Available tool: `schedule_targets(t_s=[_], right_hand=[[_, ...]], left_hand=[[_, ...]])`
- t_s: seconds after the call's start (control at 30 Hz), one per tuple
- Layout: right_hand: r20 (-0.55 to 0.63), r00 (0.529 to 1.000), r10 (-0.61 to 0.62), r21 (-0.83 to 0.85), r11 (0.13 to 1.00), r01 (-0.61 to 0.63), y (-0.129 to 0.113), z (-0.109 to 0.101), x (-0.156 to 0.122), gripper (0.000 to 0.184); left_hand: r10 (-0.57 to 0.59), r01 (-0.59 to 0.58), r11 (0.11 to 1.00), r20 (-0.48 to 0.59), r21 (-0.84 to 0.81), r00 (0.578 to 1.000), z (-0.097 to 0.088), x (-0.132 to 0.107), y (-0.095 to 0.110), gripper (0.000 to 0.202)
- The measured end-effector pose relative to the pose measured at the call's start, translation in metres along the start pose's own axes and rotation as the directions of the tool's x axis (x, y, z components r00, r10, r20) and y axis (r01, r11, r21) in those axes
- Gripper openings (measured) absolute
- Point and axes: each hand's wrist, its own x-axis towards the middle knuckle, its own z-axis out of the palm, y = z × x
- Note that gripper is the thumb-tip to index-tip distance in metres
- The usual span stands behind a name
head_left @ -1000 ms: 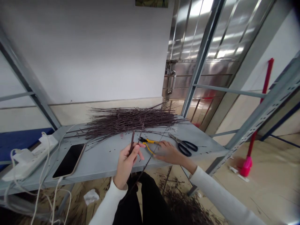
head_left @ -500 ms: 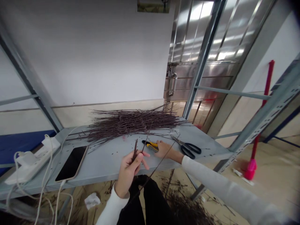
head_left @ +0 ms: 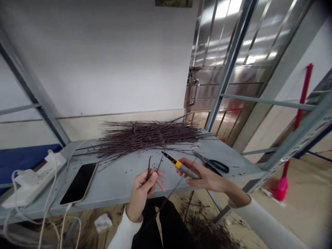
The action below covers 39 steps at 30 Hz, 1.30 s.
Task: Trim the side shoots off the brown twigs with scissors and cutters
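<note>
Between thumb and fingers, my left hand point(head_left: 145, 185) pinches dark thin twigs point(head_left: 149, 163) in front of the shelf's near edge. One long twig runs down from it past my knees. My right hand point(head_left: 199, 174) is wrapped round the grey and yellow handles of a pair of pliers point(head_left: 178, 164), whose black jaws point up and left towards the twigs. Whether the jaws are apart is too small to tell. A large heap of brown twigs point(head_left: 145, 136) lies along the back of the shelf. Black-handled scissors point(head_left: 211, 163) rest just beyond my right hand.
A phone point(head_left: 79, 183) on a cable and a white power strip point(head_left: 35, 180) lie at the left of the grey shelf point(head_left: 114, 188). Metal uprights point(head_left: 225, 72) frame it. Cut twigs point(head_left: 207, 228) litter the floor below, and a red-handled broom point(head_left: 282, 183) leans at the right.
My right hand has lifted the pliers off the shelf and turned them, jaws up and left, closer to the twigs. My left hand keeps its pinch, almost in place.
</note>
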Motion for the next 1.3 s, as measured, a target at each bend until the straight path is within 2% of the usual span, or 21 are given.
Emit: schedule_targets(t_s=[0.13, 0.33, 0.63, 0.73, 0.83, 0.93, 1.03, 1.13, 1.2, 1.27, 1.3], right_hand=[[0.049, 0.998, -0.026, 0.016, 1.000, 0.026, -0.010, 0.001, -0.001, 0.045], [-0.030, 0.998, -0.046, -0.110, 0.993, 0.043, -0.015, -0.001, -0.003, 0.048], [-0.039, 0.997, -0.073, -0.202, 0.977, 0.064, -0.012, -0.005, 0.000, 0.042], [-0.063, 0.995, -0.084, -0.290, 0.955, 0.062, -0.016, -0.006, 0.000, 0.034], [-0.109, 0.988, -0.111, -0.445, 0.894, 0.052, -0.021, -0.005, -0.001, 0.029], [-0.203, 0.959, -0.196, -0.572, 0.819, 0.046, -0.016, 0.000, 0.000, 0.032], [-0.287, 0.905, -0.313, -0.681, 0.731, 0.037, 0.002, 0.008, 0.003, 0.039], [-0.361, 0.842, -0.402, -0.795, 0.605, -0.053, 0.022, 0.015, 0.007, 0.039], [-0.402, 0.817, -0.413, -0.826, 0.549, -0.129, 0.032, 0.018, 0.011, 0.034], [-0.427, 0.812, -0.397, -0.814, 0.560, -0.153, 0.038, 0.022, 0.013, 0.032], [-0.436, 0.817, -0.377, -0.788, 0.599, -0.144, 0.039, 0.023, 0.014, 0.033]], left_hand=[[-0.011, 0.010, 1.000, -0.020, -0.005, 1.000, -0.001, 0.000, -0.001, 0.037], [-0.034, 0.034, 0.999, 0.019, 0.007, 0.999, -0.001, 0.002, -0.001, 0.038], [-0.096, 0.094, 0.995, 0.084, 0.038, 0.992, 0.000, 0.001, -0.003, 0.040], [-0.119, 0.115, 0.992, 0.088, 0.054, 0.989, 0.000, 0.001, -0.002, 0.041], [-0.122, 0.117, 0.991, 0.081, 0.069, 0.989, 0.002, 0.001, -0.001, 0.042], [-0.140, 0.137, 0.988, 0.040, 0.072, 0.989, 0.008, 0.000, -0.001, 0.045], [-0.179, 0.180, 0.982, -0.030, 0.058, 0.983, 0.018, -0.003, 0.000, 0.046], [-0.207, 0.210, 0.977, -0.080, 0.032, 0.975, 0.027, -0.006, 0.002, 0.046], [-0.218, 0.221, 0.975, -0.101, 0.026, 0.971, 0.031, -0.007, 0.003, 0.047], [-0.207, 0.213, 0.976, -0.121, 0.043, 0.971, 0.032, -0.007, 0.001, 0.047], [-0.190, 0.199, 0.978, -0.130, 0.058, 0.973, 0.032, -0.006, -0.001, 0.046]])
